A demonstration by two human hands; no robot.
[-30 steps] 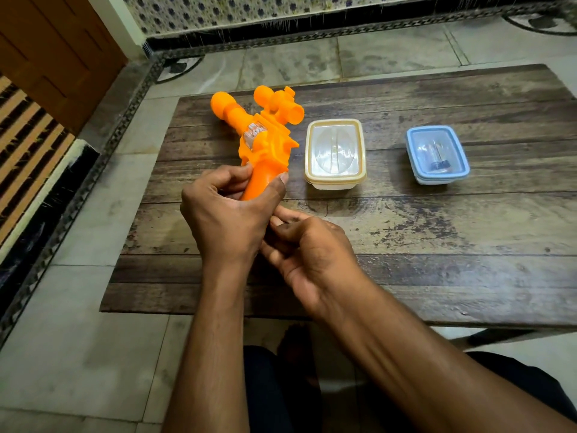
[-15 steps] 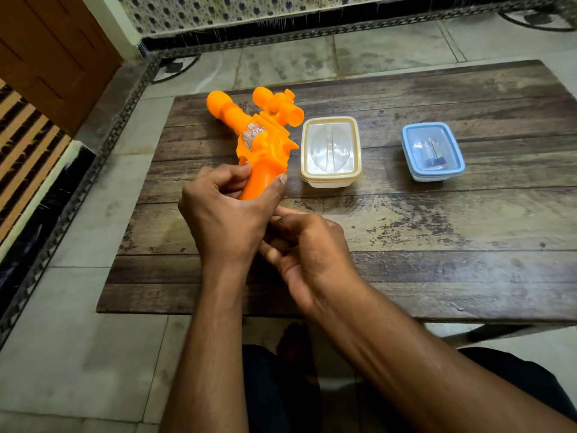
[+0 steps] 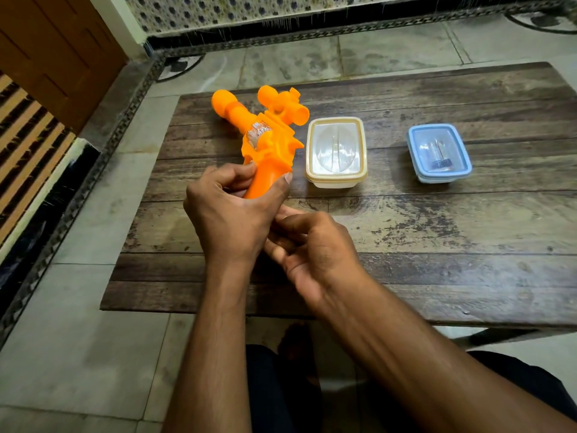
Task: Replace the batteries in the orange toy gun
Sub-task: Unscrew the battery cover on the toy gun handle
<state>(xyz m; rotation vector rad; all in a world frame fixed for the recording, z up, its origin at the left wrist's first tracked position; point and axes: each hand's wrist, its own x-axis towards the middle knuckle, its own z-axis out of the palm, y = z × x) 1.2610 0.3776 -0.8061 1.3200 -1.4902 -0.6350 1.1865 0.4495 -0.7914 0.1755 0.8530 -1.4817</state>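
The orange toy gun [image 3: 265, 142] points away from me over the left part of the wooden table [image 3: 437, 220], scope uppermost on the right. My left hand [image 3: 231, 214] grips its handle, thumb on the right side. My right hand [image 3: 312, 248] has its fingers curled at the butt of the handle, behind my left hand; what they touch is hidden. A cream-rimmed box [image 3: 335, 151] with a clear lid stands right of the gun. A blue-rimmed box [image 3: 438, 156] further right shows a small dark item through its lid.
The low table stands on a tiled floor [image 3: 71, 354]. A wooden door [image 3: 53, 48] and a slatted panel [image 3: 22, 145] lie to the left. My dark-clothed legs [image 3: 281, 385] are under the near table edge.
Almost nothing has changed; the gun and both hands keep the same hold, with only a slight shift of the view.
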